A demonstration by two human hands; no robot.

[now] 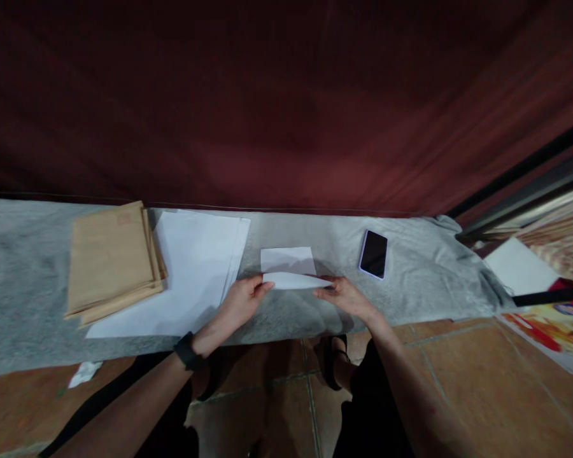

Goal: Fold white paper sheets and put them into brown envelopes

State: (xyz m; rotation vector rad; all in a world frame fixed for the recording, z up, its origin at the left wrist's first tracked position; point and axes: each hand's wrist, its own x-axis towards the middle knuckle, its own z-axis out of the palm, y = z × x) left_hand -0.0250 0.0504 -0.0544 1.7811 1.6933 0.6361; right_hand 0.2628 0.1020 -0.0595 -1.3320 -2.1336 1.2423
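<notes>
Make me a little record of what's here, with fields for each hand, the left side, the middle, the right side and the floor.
left hand: holds one end of a folded white paper
right hand: holds its other end
left side: brown envelopes overlapping large white sheets
middle: small white sheet on grey cloth
right side: phone, screen dark
floor: crumpled white scrap

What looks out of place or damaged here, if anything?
A crumpled white scrap lies on the tiled floor, left side, like dropped litter. The brown envelopes are stacked unevenly, askew over the white sheets. The gray cloth bunches at its right end. No spill or damage visible.
</notes>
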